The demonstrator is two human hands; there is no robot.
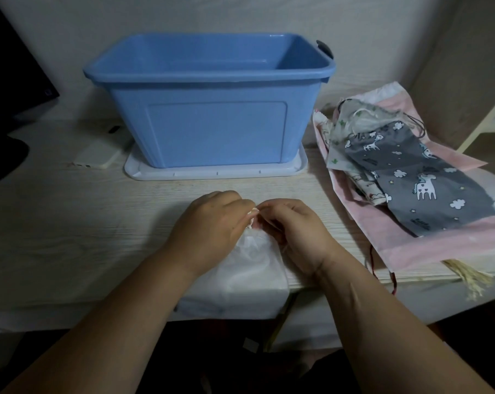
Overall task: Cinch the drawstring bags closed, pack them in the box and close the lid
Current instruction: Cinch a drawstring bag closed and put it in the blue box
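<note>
My left hand (209, 223) and right hand (294, 231) pinch cord (251, 220) on white bag (249, 263); blue box (212, 115) on its lid (212, 174) ahead, bag pile (411, 172) right

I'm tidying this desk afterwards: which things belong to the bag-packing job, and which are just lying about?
Job: white bag, pinched by left hand and right hand; blue box; white lid under it; pile of bags at right.
Lying about: pale phone; dark screen, both left of the box.
</note>
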